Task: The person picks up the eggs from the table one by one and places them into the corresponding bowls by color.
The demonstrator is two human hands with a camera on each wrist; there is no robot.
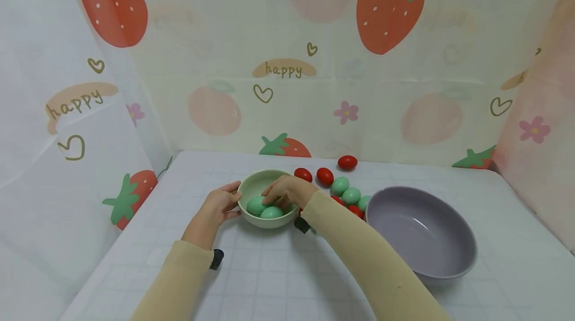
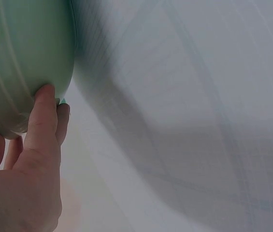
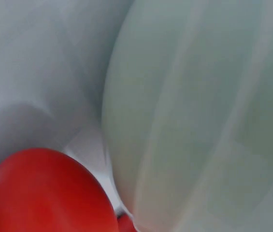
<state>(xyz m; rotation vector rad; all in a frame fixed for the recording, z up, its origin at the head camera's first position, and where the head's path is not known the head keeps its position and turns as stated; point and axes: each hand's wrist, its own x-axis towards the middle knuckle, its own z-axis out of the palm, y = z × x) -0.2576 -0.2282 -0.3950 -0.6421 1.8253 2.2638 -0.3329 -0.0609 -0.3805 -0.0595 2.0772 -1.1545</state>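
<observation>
My left hand (image 1: 217, 206) grips the left side of a small pale green bowl (image 1: 249, 181), thumb near the front and fingers further back. In the left wrist view the fingers lie against the outside wall of the bowl (image 2: 25, 58). Green toy eggs lie inside, one egg (image 1: 256, 205) at the left and another egg (image 1: 271, 212) at the front. My right hand (image 1: 289, 191) reaches in over the right rim with bent fingers, a fingertip right at the left egg. I cannot tell whether these fingers hold an egg.
Right of the bowl lie several red eggs (image 1: 325, 176) and green eggs (image 1: 351, 195), some partly behind my right sleeve. A red egg (image 3: 49, 193) sits close beside the bowl in the right wrist view. A large purple-grey basin (image 1: 422, 233) stands at the right, partly overlapped by the sleeve.
</observation>
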